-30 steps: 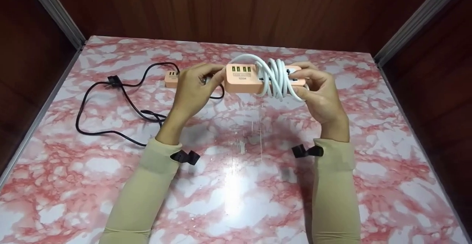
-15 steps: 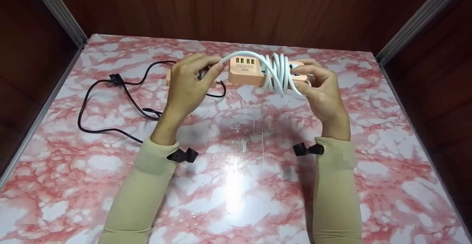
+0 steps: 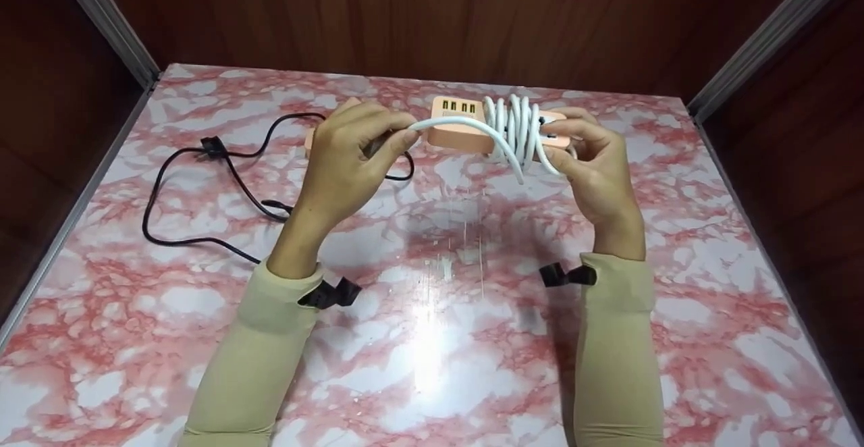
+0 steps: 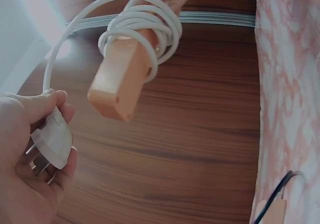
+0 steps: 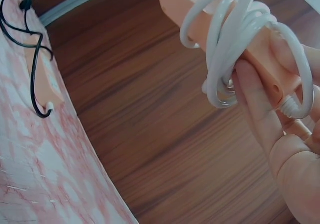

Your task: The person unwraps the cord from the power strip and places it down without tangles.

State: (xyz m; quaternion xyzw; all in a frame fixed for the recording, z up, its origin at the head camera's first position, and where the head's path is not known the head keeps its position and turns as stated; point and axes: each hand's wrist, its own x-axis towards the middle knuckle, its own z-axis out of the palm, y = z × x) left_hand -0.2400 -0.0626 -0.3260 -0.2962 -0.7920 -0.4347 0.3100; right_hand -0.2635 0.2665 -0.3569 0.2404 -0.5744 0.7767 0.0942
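Note:
Above the table, my right hand (image 3: 597, 163) grips one end of an orange power strip (image 3: 461, 138) with a row of USB ports. A white cord (image 3: 518, 126) is wound several times round the strip's middle. In the left wrist view, my left hand (image 4: 30, 149) holds the cord's white plug (image 4: 54, 139), fingers curled about it, thumb near where the cord leaves it. From there the cord arcs over to the coils, apart from the strip's near end. The right wrist view shows fingers (image 5: 255, 96) along the strip's side, by the cord's ribbed exit.
A second orange power strip (image 5: 45, 81) lies on the red-and-white marbled table (image 3: 432, 339), partly hidden behind my left hand in the head view. Its black cord (image 3: 152, 197) with a black plug (image 3: 212, 146) loops across the table's left. Wooden panels (image 3: 418, 21) enclose the table.
My left hand has drawn the plug end leftward and down from beside the strip, lifting a length of cord into an arc before it. The strip has shifted slightly right and up.

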